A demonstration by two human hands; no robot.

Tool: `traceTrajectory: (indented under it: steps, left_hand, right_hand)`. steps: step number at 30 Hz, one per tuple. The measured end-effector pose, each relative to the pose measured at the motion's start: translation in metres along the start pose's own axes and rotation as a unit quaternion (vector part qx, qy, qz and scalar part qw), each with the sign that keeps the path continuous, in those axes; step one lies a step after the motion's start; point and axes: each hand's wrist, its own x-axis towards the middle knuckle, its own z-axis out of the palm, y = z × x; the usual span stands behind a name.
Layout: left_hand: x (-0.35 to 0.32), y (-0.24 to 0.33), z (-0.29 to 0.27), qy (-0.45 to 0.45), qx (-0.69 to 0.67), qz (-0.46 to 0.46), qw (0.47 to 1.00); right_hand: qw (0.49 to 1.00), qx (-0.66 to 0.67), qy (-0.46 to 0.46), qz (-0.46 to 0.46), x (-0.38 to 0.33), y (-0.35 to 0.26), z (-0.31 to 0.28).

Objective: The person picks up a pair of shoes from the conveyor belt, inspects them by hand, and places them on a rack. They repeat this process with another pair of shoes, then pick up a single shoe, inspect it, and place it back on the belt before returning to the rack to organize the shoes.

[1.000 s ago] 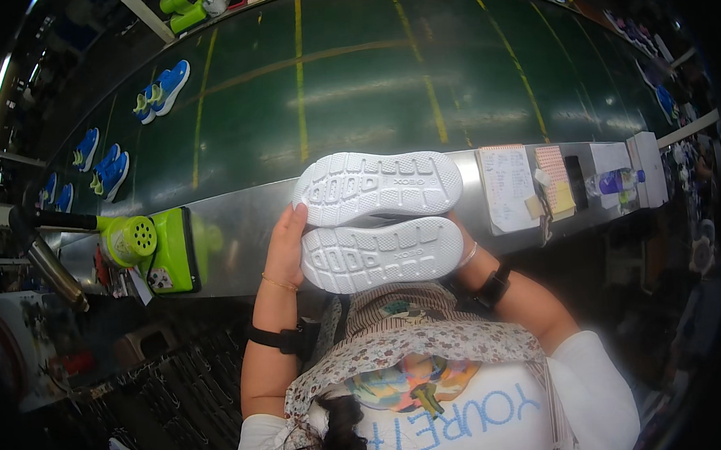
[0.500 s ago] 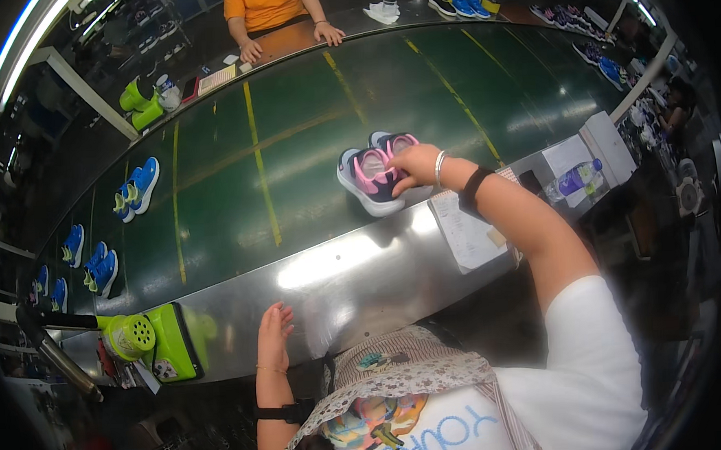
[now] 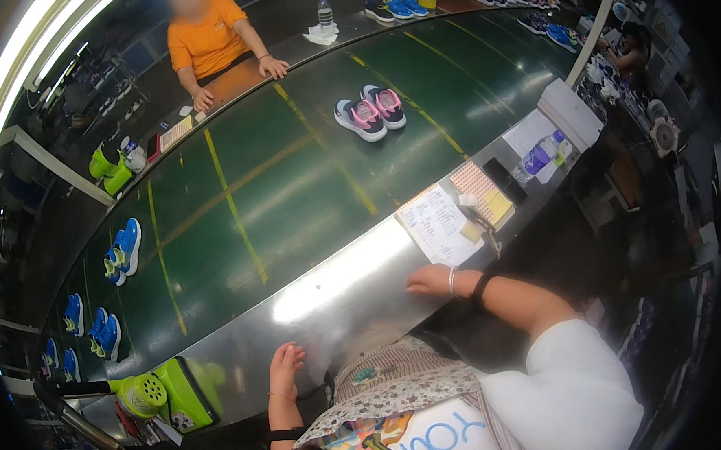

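A pair of navy and grey sneakers with pink linings [image 3: 370, 114] stands on the green conveyor belt [image 3: 294, 204], apart from both of my hands. My right hand [image 3: 431, 281] is over the near metal ledge [image 3: 339, 287], just below a written sheet of paper [image 3: 440, 227]. It holds nothing, its fingers loosely bent. Near the front edge of the ledge, my left hand [image 3: 286, 368] is raised with fingers apart and nothing in it. To its left sits a bright green box-shaped device [image 3: 188, 394] with a round perforated part.
Blue sneakers [image 3: 124, 250] stand in pairs on the belt's left. A purple-labelled bottle [image 3: 543, 158] lies at the ledge's right, by a dark phone-like object [image 3: 505, 178]. Across the belt, a person in an orange shirt [image 3: 210, 37] rests both hands on the far edge.
My right hand has let go of the pink-lined sneakers and drawn back to the near ledge. The pair now sits farther across the belt. The view has shifted.
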Motion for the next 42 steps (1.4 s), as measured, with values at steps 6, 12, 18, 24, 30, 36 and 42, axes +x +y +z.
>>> traceTrajectory:
  steps: [6,12,18,24,30,36,42]
  left_hand:
    - [0.030,-0.015,0.021,-0.063,0.248,0.075,0.964]
    - [0.028,0.007,0.063,-0.178,0.488,0.143,0.842]
    - [0.011,0.003,0.050,-0.196,0.528,0.161,0.811]
    - [-0.004,-0.022,0.032,-0.170,0.537,0.166,0.809]
    - [-0.035,-0.027,-0.001,-0.108,0.501,0.091,0.854]
    - [-0.025,-0.031,-0.051,-0.120,0.457,0.091,0.877]
    - [0.020,0.003,-0.108,-0.084,0.456,0.140,0.875]
  right_hand:
    - [0.982,0.110,0.136,0.074,-0.036,-0.023,0.099]
    - [0.973,0.137,0.157,0.097,-0.036,-0.018,0.101]
    - [0.979,0.143,0.117,0.088,-0.026,-0.027,0.099]
    - [0.944,0.268,0.174,0.084,-0.035,-0.041,0.089]
    - [0.965,0.251,0.047,0.065,0.013,-0.079,0.070]
    - [0.991,0.114,0.018,0.063,0.091,-0.105,0.083]
    - [0.990,0.056,0.041,0.124,0.145,-0.129,0.090]
